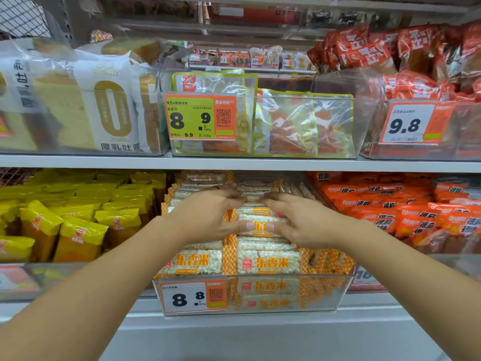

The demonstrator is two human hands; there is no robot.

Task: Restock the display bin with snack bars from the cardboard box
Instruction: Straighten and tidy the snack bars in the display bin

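Orange-checked snack bars [261, 226] gripped in both my hands, being set into the clear display bin [250, 295].

Nearest me, my two bare forearms reached in over the shelf edge; the bin sat just beyond them on the lower shelf, its price tag [194, 297] on the front wall and bars already stacked high behind it; my left hand [208, 217] and right hand [302, 222] curled round a small stack from either side, thumbs nearly meeting across the top wrapper, holding it just above the pile at mid-bin; I judged this the placing step; next I would need to lower the stack flat and let go without toppling the rows; the cardboard box was out of view; farther off, yellow packets [78, 225] and orange packets [390, 209] flanked the bin.
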